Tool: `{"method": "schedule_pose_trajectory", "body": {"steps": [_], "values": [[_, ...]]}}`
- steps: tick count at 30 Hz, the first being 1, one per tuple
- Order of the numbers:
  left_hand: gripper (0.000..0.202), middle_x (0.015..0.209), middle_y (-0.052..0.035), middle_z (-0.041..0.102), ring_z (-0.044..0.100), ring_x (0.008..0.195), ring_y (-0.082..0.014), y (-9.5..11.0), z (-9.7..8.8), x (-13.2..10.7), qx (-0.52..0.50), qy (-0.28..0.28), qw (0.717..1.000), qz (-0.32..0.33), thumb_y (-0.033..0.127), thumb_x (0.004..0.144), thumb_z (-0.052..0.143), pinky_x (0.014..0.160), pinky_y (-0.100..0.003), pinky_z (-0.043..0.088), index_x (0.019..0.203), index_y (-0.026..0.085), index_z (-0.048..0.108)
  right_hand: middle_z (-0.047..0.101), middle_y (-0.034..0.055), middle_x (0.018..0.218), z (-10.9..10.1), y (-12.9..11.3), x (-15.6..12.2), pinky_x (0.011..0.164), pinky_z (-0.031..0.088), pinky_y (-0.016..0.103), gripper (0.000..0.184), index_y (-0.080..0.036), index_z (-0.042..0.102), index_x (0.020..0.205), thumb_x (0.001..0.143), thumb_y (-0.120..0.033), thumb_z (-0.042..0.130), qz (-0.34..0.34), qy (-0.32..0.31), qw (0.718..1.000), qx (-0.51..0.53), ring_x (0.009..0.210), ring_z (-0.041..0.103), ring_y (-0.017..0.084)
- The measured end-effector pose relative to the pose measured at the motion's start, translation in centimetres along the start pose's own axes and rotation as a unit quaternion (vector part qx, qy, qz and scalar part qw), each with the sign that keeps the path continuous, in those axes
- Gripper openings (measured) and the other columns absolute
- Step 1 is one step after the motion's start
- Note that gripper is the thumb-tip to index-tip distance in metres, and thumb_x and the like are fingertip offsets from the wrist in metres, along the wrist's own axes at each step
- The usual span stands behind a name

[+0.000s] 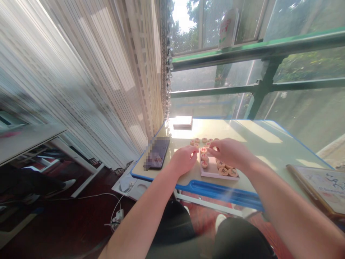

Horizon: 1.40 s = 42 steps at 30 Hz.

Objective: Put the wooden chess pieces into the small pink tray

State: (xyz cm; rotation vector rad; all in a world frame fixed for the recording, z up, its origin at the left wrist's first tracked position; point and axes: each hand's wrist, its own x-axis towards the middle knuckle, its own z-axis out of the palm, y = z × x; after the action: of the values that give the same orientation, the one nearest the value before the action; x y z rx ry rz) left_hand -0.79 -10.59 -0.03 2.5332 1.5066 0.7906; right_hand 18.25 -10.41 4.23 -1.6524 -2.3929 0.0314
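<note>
A shallow pale pink box (219, 177) lies on the table, holding round xiangqi pieces with red and dark characters. Red pieces such as this xiangqi piece (204, 164) line its left side, and dark-marked ones such as this xiangqi piece (223, 171) sit at its near right. My left hand (184, 160) is at the box's left edge, fingers curled together by the top red piece (203, 150). My right hand (229, 153) reaches over the box's far right part, its fingers bent and closed. What either hand holds, if anything, is hidden.
More xiangqi pieces (205, 140) lie on the table (256, 144) beyond the box. A dark flat device (161, 153) is at left, a white box (182, 123) at the back. A framed board (320, 187) stands at right. A curtain (115, 72) hangs on the left.
</note>
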Motion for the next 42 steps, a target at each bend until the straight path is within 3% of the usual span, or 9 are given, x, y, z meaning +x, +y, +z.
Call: {"method": "schedule_pose_trajectory", "body": {"steps": [4,7,11,15,20,27,35,42], "values": [[0.022,0.096,-0.0042,0.069,0.063,0.085,-0.0176,0.0,0.1,0.1,-0.003,0.008,1.0,-0.015,0.02,0.084,0.047,0.08,-0.03,0.051,0.093,0.02,0.066,0.068,0.005,0.082,0.5,1.3,0.9,0.054,0.032,0.026,0.034,-0.024,0.069,0.094,0.084,-0.04,0.04,0.071,0.051,0.996,0.021,0.071,0.057,0.018],[0.023,0.095,-0.0047,0.069,0.061,0.092,-0.0191,-0.2,0.1,0.3,-0.003,0.054,0.998,-0.029,0.014,0.081,0.045,0.087,-0.032,0.049,0.091,0.019,0.066,0.067,0.0068,0.093,1.2,2.6,1.8,0.063,0.038,0.027,0.034,-0.022,0.068,0.096,0.083,-0.034,0.039,0.089,0.073,0.993,0.04,0.081,0.058,0.019],[0.032,0.102,-0.007,0.067,0.057,0.103,-0.0199,-1.3,0.3,0.7,-0.023,0.132,0.988,-0.078,0.007,0.077,0.042,0.095,-0.035,0.045,0.096,0.017,0.065,0.063,0.0144,0.111,2.7,4.3,3.0,0.08,0.041,0.032,0.039,-0.015,0.066,0.106,0.083,-0.031,0.038,0.154,0.047,0.985,0.064,0.1,0.057,0.024],[0.03,0.11,-0.0109,0.064,0.056,0.108,-0.0227,-2.5,1.1,1.2,-0.017,0.109,0.987,-0.121,0.011,0.081,0.042,0.1,-0.043,0.04,0.103,0.014,0.062,0.062,0.0144,0.118,3.8,5.2,3.9,0.09,0.04,0.031,0.045,-0.012,0.06,0.119,0.085,-0.033,0.038,0.166,0.029,0.979,0.111,0.111,0.053,0.024],[0.035,0.121,-0.0138,0.059,0.053,0.115,-0.023,-2.5,1.4,1.1,-0.044,0.056,0.987,-0.142,0.015,0.082,0.042,0.101,-0.04,0.04,0.114,0.013,0.056,0.06,0.0101,0.125,4.2,5.6,4.3,0.087,0.042,0.027,0.046,-0.014,0.058,0.123,0.085,-0.032,0.038,0.157,0.027,0.975,0.152,0.112,0.055,0.021],[0.059,0.12,-0.0145,0.06,0.057,0.109,-0.0207,-2.5,1.1,0.7,-0.055,0.049,0.983,-0.168,-0.004,0.065,0.043,0.094,-0.034,0.046,0.121,0.014,0.05,0.066,0.0089,0.115,4.1,5.7,4.3,0.076,0.046,0.025,0.043,-0.013,0.062,0.116,0.082,-0.027,0.04,0.153,0.022,0.968,0.198,0.084,0.063,0.016],[0.048,0.106,-0.0125,0.064,0.06,0.101,-0.0218,-3.0,1.2,0.8,-0.047,0.062,0.98,-0.183,-0.001,0.072,0.046,0.088,-0.034,0.048,0.117,0.014,0.053,0.067,0.0107,0.11,3.9,5.5,4.0,0.066,0.046,0.025,0.042,-0.011,0.064,0.112,0.078,-0.023,0.044,0.149,0.01,0.958,0.246,0.069,0.062,0.014],[0.039,0.101,-0.0102,0.065,0.06,0.095,-0.02,-3.0,1.0,0.9,-0.028,0.07,0.982,-0.175,0.0,0.072,0.048,0.086,-0.032,0.048,0.106,0.015,0.06,0.068,0.0096,0.108,3.8,5.1,3.9,0.069,0.046,0.026,0.038,-0.014,0.067,0.109,0.079,-0.022,0.044,0.117,0.018,0.968,0.221,0.079,0.062,0.017]]}}
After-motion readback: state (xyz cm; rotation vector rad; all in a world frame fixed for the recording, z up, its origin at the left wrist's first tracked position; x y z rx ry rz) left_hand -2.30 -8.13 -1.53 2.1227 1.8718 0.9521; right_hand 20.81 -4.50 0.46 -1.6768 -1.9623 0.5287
